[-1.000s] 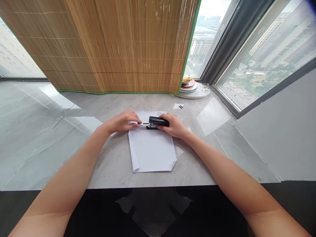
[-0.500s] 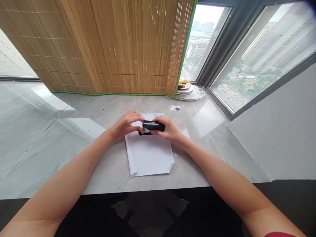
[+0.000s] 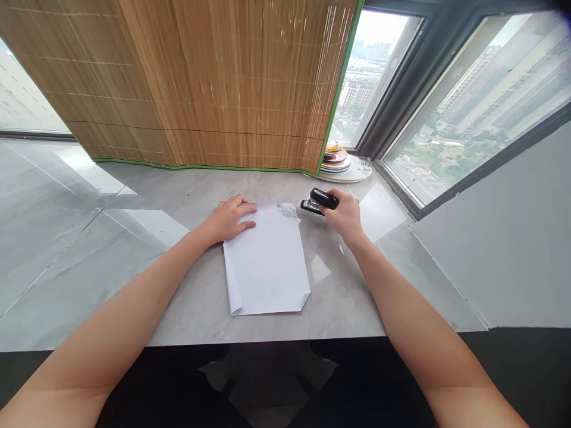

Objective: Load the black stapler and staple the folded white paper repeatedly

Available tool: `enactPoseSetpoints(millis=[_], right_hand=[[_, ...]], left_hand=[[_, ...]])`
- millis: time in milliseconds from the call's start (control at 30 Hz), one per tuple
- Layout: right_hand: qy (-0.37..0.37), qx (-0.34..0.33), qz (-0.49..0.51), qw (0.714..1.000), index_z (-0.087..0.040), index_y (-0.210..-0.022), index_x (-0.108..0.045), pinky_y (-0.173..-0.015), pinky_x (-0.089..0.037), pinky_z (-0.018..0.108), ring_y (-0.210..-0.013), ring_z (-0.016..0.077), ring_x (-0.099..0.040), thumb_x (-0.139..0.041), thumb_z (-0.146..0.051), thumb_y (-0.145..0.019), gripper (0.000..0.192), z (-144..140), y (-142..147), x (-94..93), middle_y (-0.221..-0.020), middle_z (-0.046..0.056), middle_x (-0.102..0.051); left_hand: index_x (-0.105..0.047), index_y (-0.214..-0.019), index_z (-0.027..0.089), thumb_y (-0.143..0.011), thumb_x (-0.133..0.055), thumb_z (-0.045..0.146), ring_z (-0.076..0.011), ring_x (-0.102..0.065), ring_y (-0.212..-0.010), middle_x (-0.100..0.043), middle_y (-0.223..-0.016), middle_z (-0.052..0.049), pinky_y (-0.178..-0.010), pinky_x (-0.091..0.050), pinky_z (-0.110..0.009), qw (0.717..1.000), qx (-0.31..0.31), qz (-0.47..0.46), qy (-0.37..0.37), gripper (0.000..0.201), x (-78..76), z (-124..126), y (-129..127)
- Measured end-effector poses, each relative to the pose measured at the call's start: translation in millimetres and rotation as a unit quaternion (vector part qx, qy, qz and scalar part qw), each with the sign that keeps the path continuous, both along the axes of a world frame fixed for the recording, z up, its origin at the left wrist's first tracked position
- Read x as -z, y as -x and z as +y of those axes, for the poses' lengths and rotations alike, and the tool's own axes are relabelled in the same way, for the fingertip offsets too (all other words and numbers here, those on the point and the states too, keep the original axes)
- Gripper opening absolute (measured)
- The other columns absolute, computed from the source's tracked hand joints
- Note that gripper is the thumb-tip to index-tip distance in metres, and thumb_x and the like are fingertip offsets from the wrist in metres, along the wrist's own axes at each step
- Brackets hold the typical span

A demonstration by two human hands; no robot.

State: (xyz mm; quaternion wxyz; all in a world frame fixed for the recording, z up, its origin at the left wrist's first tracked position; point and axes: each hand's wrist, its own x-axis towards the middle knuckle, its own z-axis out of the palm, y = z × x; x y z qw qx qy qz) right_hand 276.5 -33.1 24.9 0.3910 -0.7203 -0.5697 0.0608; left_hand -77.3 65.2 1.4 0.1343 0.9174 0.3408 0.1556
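Observation:
A white sheaf of paper lies flat on the grey marble counter, its two near corners folded over. My left hand rests on the paper's far left corner, fingers spread and flat. My right hand grips a black stapler just past the paper's far right corner, close to the counter. Small printed text shows at that far right corner.
A bamboo blind with green edging hangs behind the counter. A stack of plates sits at the back right by the window. The counter's front edge runs near me, with dark floor below. A grey wall panel stands at right.
The stapler was over the paper's far edge with both hands on it. My right hand has carried it off to the right, and my left hand now lies flat on the paper.

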Motion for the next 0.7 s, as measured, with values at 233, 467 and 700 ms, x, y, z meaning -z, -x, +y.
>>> enactPoseSetpoints(millis=[233, 467, 700], right_hand=[[0.073, -0.058, -0.030, 0.995, -0.027, -0.100, -0.078, -0.081, -0.054, 0.042, -0.090, 0.0301, -0.068, -0.073, -0.021, -0.069, 0.032, 3.5, -5.9, 6.9, -0.090, 0.005, -0.078], [0.090, -0.125, -0.044, 0.987, -0.027, -0.102, -0.078, -0.085, -0.054, 0.043, -0.096, 0.0316, -0.070, -0.072, -0.017, -0.071, 0.033, -2.2, 7.3, 2.6, -0.097, 0.005, -0.080], [0.071, -0.198, -0.061, 0.976, -0.026, -0.111, -0.077, -0.096, -0.052, 0.046, -0.102, 0.0315, -0.071, -0.072, -0.023, -0.083, 0.028, -8.9, 18.7, -7.4, -0.106, 0.006, -0.081]], left_hand=[[-0.065, -0.129, 0.022, -0.093, -0.078, 0.046, -0.0334, -0.066, -0.121, -0.062, -0.139, -0.014, -0.108, -0.053, -0.056, 0.997, -0.006, -0.071, 0.031, 0.046, -6.2, 0.5, 4.0], [-0.070, -0.130, 0.022, -0.092, -0.079, 0.048, -0.0446, -0.052, -0.146, -0.056, -0.156, -0.018, -0.123, -0.038, -0.070, 0.999, 0.004, -0.015, -0.029, 0.047, -11.4, -16.5, -8.2], [-0.058, -0.159, 0.037, -0.108, -0.059, 0.046, -0.0399, -0.032, -0.165, -0.043, -0.176, -0.010, -0.133, -0.019, -0.071, 0.992, 0.116, 0.039, -0.028, 0.051, -7.2, -51.4, -43.1]])
